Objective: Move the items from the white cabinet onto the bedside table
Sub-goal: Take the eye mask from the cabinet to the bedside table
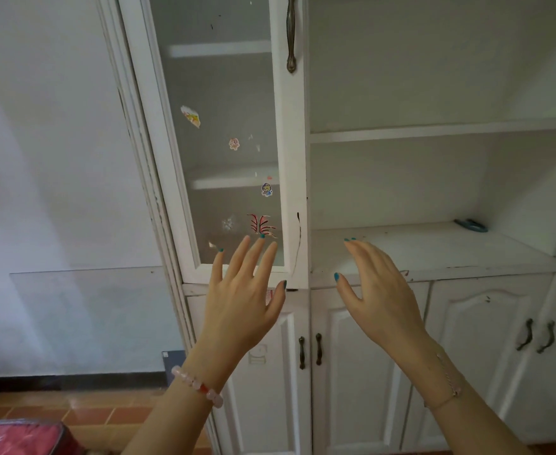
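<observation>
Left hand point(240, 300), right hand point(380, 290), fingers spread, one scissors point(471, 225), white cabinet point(401, 247)

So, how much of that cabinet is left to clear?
Nearly done, it seems: the white cabinet shows only blue-handled scissors, lying at its right. In hand: nothing; left hand and right hand are open. Left: the scissors; the bedside table is out of view.
</observation>
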### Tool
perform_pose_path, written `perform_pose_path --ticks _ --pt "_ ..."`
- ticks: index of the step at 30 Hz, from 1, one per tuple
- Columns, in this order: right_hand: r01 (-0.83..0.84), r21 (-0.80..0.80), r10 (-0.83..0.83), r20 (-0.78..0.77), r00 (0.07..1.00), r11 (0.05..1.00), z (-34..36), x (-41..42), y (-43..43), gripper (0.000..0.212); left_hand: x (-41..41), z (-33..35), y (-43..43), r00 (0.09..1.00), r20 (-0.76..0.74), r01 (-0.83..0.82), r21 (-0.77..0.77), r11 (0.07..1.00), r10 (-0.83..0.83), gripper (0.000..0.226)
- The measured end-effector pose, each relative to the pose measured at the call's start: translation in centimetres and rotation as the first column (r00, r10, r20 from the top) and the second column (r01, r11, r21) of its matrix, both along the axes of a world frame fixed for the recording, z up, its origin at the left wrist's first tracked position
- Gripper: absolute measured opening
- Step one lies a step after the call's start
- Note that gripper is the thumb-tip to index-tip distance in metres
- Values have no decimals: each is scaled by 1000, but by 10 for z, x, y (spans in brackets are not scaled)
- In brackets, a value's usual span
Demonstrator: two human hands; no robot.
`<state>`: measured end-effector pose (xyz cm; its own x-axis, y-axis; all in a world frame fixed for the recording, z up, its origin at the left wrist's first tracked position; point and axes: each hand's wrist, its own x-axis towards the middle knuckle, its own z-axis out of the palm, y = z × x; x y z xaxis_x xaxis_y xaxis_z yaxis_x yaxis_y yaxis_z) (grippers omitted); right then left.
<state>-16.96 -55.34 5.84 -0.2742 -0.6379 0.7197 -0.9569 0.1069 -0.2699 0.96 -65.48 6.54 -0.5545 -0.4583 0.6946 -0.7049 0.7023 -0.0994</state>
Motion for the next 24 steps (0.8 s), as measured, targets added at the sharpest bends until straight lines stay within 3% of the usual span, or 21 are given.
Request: perform_pose_path --ticks 13,24 --pt "176 108 -180 31 983 978 -26 -4 83 56 -24 -33 48 982 2 189 77 979 -190 56" --pt "317 67 -319 26 947 946 -18 -74 165 60 -121 -18 110 922 -59 387 88 918 -383 56"
